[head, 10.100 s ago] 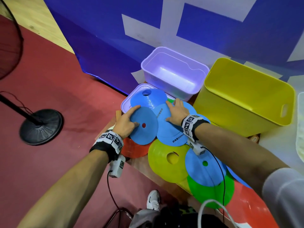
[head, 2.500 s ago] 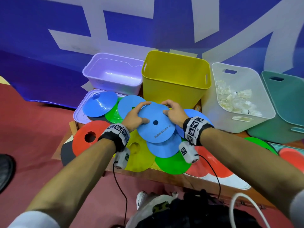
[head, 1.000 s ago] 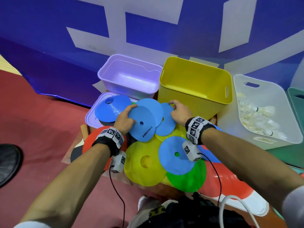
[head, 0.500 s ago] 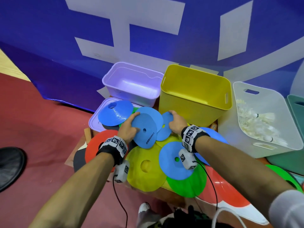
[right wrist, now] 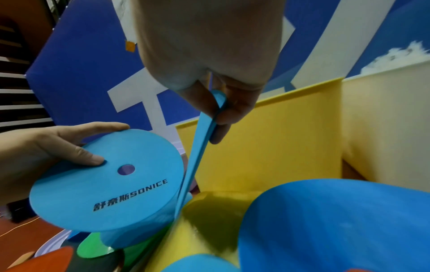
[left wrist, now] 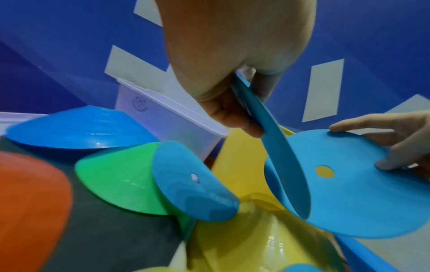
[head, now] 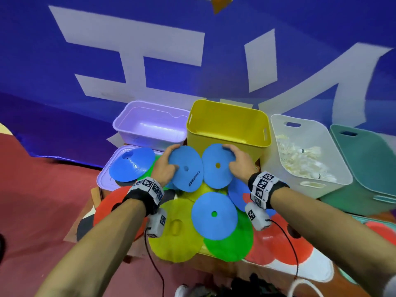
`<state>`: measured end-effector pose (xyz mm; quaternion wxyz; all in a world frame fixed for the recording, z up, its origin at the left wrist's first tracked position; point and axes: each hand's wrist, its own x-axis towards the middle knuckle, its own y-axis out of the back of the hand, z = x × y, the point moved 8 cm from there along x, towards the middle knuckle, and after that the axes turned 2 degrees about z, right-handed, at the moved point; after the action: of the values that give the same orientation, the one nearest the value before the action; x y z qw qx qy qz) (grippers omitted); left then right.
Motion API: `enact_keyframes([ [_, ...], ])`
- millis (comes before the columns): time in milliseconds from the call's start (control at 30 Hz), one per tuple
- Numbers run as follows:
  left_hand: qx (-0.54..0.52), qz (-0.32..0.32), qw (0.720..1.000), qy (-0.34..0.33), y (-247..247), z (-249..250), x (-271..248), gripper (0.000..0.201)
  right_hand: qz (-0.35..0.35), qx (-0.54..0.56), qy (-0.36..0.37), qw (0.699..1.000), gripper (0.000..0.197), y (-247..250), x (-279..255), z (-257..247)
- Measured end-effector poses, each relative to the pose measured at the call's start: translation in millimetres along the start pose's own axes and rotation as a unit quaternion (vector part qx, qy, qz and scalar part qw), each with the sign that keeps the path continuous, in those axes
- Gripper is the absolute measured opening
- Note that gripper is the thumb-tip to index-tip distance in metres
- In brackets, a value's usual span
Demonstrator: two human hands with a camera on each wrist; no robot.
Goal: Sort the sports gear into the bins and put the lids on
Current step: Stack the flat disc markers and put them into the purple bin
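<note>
Lifted off the pile since before, left hand [head: 164,166] and right hand [head: 237,161] each pinch a blue disc [head: 186,169].

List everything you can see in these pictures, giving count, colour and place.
Held discs: two, blue, one per hand, in front of the yellow bin.
Loose markers: several, blue, yellow, green, red, overlapping below the hands.
Lilac bin: one, back left.
Yellow bin: one, back centre.
White bin: one, right of the yellow.
Shuttlecocks: many, white, inside the white bin.
Teal bin: one, far right.
Lid: one, lilac, under a blue marker.
Left hand, right hand: each grips a disc.
</note>
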<state>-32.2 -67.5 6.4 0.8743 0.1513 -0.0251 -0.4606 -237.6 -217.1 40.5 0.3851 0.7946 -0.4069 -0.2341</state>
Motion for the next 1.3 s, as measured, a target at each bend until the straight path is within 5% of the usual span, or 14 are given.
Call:
enact_keyframes([
  [433,-0.097,-0.103,0.989,-0.036,-142.7,72.3,10.0,0.068,0.156,0.085,-0.081,0.981,0.070,124.7,-60.2,104.3],
  [833,-0.109,-0.153,0.982,-0.037,-247.2,128.6,-6.6,0.068,0.213,0.201,-0.121,0.948,0.074,196.3,-90.2,202.7],
  [1300,-0.070,-0.161,0.980,-0.093,-366.8,208.0,-9.7,0.065,0.259,0.217,-0.160,0.927,0.066,291.0,-99.7,308.0],
])
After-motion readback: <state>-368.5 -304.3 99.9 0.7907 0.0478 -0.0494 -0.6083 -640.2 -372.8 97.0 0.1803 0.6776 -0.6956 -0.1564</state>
